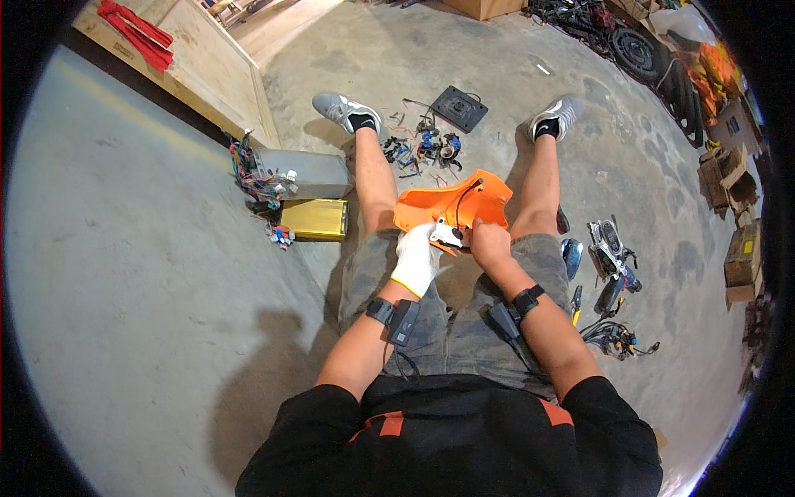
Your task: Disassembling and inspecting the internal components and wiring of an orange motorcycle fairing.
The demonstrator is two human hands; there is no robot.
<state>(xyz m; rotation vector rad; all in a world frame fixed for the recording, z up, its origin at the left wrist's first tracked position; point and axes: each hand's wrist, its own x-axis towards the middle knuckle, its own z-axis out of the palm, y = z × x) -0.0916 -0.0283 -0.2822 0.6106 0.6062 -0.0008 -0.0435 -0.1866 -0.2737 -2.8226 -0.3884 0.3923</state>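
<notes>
Between my knees is a curved orange plastic shell (418,217), its hollow side facing up, with a thin black cable (466,195) rising inside it. My left hand (417,255), in a white glove with a yellow cuff edge, is closed on the shell's near left edge. Beside its fingers sits a small white and black part (447,235) at the near edge. My bare right hand (490,243) is closed at the near right edge, fingertips against that part and the shell. Whatever its fingers pinch is hidden.
Ahead lie a black square plate (459,108) and a pile of small blue and black connectors (429,147). To the left are a grey metal box (310,173) with wires and a gold box (314,219). On the right are a white-framed assembly (607,248), a screwdriver (576,305) and a wire bundle (617,338).
</notes>
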